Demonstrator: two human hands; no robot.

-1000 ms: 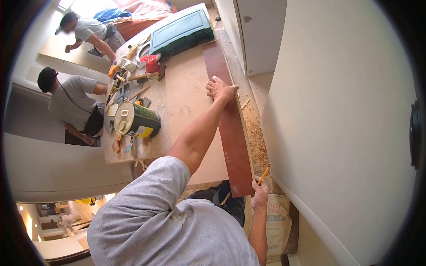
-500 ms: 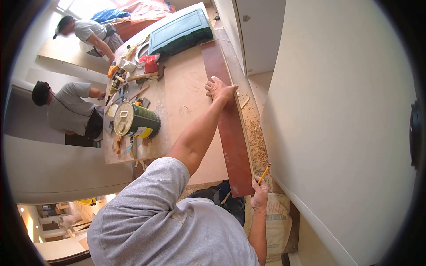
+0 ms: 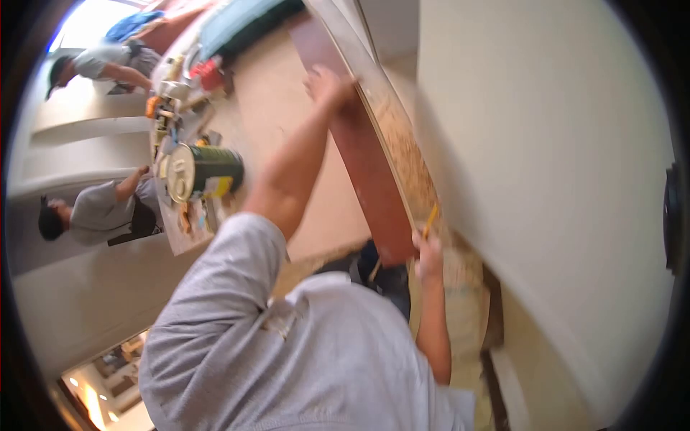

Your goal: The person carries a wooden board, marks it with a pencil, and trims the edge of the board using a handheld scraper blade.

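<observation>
A: What is changing here?

B: The wearer's view is swinging round, so the table [image 3: 269,108] and its load are now sitting higher and further left than a moment ago, and everything is blurring slightly. The hands are keeping their places on the reddish board [image 3: 370,176], so I'm judging that the hold is staying steady while only the head is moving.

A: Where is the board lying?

B: It's running along the table's edge, beside the wood shavings [image 3: 406,140], with its near end reaching towards the wearer's body.

A: And the hands?

B: The left hand [image 3: 333,86] is resting on the board with its fingers spreading, some reaching the long edge. The right hand [image 3: 429,257] is closing round a yellow pencil [image 3: 432,219] beside the near corner. I can't tell whether the pencil's point is touching the board.

A: Any containers?

B: A green can [image 3: 219,171] is standing among the tools, its pale lid [image 3: 180,174] covering it, so its contents are staying hidden. A dark teal case [image 3: 244,25] is lying further along, looking closed; nothing inside is showing. A red packet [image 3: 207,74] is lying near it, and I can't tell what it's holding.

A: Anyone else?

B: Two people, one [image 3: 108,61] leaning by the table's far side, another [image 3: 97,208] working nearer the can.
</observation>
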